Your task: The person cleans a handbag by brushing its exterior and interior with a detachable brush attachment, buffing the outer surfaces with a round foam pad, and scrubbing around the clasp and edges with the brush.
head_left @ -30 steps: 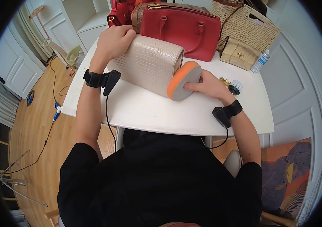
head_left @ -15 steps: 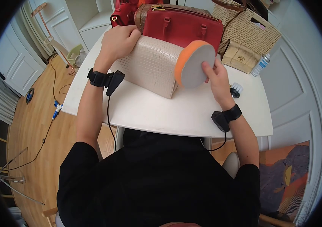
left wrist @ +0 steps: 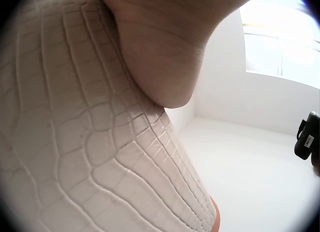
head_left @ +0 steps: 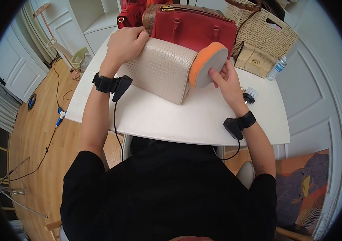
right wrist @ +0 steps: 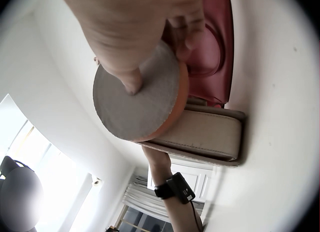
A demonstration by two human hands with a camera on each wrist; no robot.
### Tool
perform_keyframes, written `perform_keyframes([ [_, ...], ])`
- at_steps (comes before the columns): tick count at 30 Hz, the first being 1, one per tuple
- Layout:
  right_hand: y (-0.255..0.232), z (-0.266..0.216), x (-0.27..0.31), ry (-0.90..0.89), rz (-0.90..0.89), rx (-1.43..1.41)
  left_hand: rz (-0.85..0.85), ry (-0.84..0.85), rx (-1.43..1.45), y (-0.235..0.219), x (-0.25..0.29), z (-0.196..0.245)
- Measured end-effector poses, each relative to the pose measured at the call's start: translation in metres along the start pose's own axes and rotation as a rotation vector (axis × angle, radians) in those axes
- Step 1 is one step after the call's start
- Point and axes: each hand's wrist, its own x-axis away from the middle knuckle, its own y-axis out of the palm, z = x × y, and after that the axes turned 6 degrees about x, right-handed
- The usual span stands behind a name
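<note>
A cream, crocodile-embossed handbag rests on the white table. At its right end, the right hand pinches a round orange foam pad with a grey backing; contact is hard to tell. At its upper left edge the left hand grips it, fingertips hidden. Behind it stands a red leather handbag. The step looks like wiping that right end; the next move likely calls for even pressure with the handbag braced. A second ago the pad sat lower, by its bottom corner.
</note>
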Motion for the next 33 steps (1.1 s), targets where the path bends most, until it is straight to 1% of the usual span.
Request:
perform_keyframes([
  [1,-0.001,0.000,0.000,0.000,0.000,0.000,0.000,0.000,0.000,0.000,0.000,0.000],
  [3,-0.004,0.000,-0.001,0.060,-0.073,0.057,0.004,0.014,0.014,0.000,0.001,-0.001],
  [4,-0.005,0.001,-0.001,0.060,-0.073,0.057,0.004,0.014,0.014,0.000,0.001,-0.001],
  [6,-0.005,0.002,-0.001,0.136,-0.108,0.069,0.000,0.009,0.007,0.000,0.001,-0.002],
  [10,-0.006,0.001,-0.001,0.156,-0.142,0.086,0.006,0.011,0.016,-0.001,0.002,0.003],
  [12,-0.005,0.001,-0.001,0.166,-0.165,0.088,-0.039,0.113,0.079,-0.005,0.005,0.019],
  [13,-0.004,0.000,-0.001,0.167,-0.163,0.087,-0.041,0.115,0.080,-0.006,0.007,0.031],
  [15,-0.001,-0.004,0.001,0.149,-0.170,0.068,-0.151,0.321,0.224,-0.002,0.014,0.058],
  [16,-0.001,-0.003,0.002,0.150,-0.171,0.068,-0.152,0.319,0.224,0.000,0.018,0.067],
  [18,-0.002,-0.003,0.001,0.192,-0.217,0.089,-0.106,0.513,0.209,0.003,0.025,0.081],
  [22,0.000,-0.002,0.002,0.203,-0.229,0.101,-0.085,0.544,0.189,0.008,0.034,0.099],
  [24,0.003,0.001,0.003,0.155,-0.193,0.091,0.042,0.551,0.108,0.016,0.040,0.106],
  [25,0.003,0.002,0.003,0.154,-0.194,0.090,0.042,0.551,0.107,0.018,0.041,0.109],
  [27,0.003,0.003,0.003,0.144,-0.208,0.099,0.032,0.481,0.083,0.019,0.043,0.111],
  [30,0.004,0.002,0.003,0.134,-0.214,0.114,0.041,0.520,0.095,0.020,0.038,0.108],
  [33,0.002,0.001,0.002,0.175,-0.215,0.123,0.064,0.499,0.163,0.026,0.037,0.107],
])
